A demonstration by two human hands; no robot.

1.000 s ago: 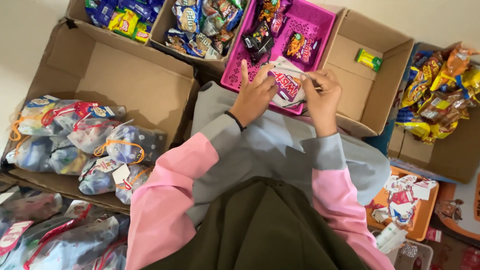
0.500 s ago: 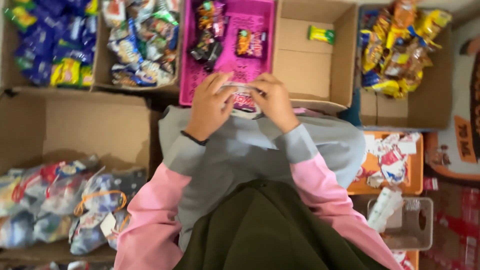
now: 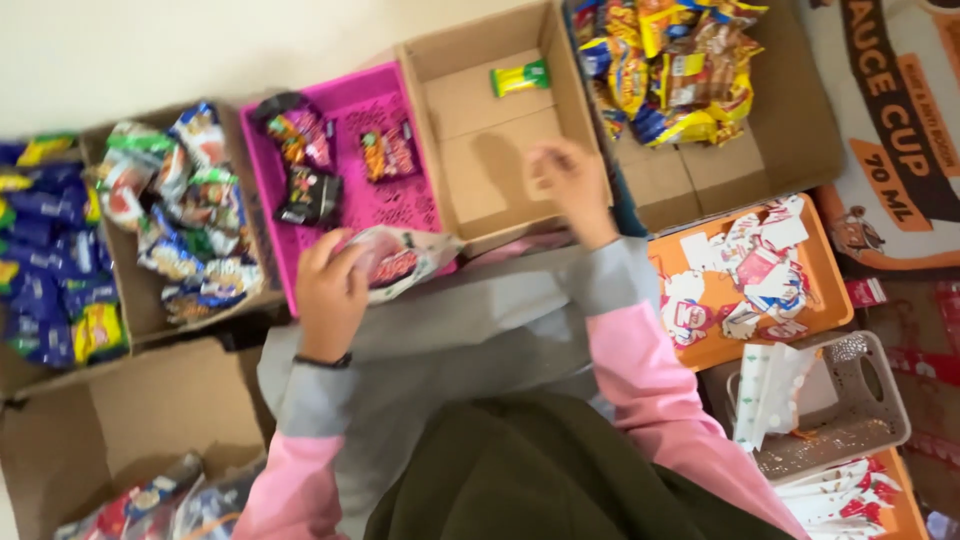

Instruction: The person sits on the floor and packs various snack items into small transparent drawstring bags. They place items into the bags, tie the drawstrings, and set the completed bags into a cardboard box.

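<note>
My left hand [image 3: 330, 295] grips a snack packet [image 3: 398, 258] by the pink tray [image 3: 345, 105]; my right hand [image 3: 568, 180], blurred, fingers loosely curled, holds nothing I can see.

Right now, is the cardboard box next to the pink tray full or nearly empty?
Nearly empty: the cardboard box holds only one green-and-yellow snack packet, the rest bare cardboard.

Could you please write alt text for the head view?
The left hand holds a clear plastic snack pouch at a pink plastic basket's edge, while the right hand hovers blurred over an open brown cardboard box holding one green-yellow wrapped bar.
</note>
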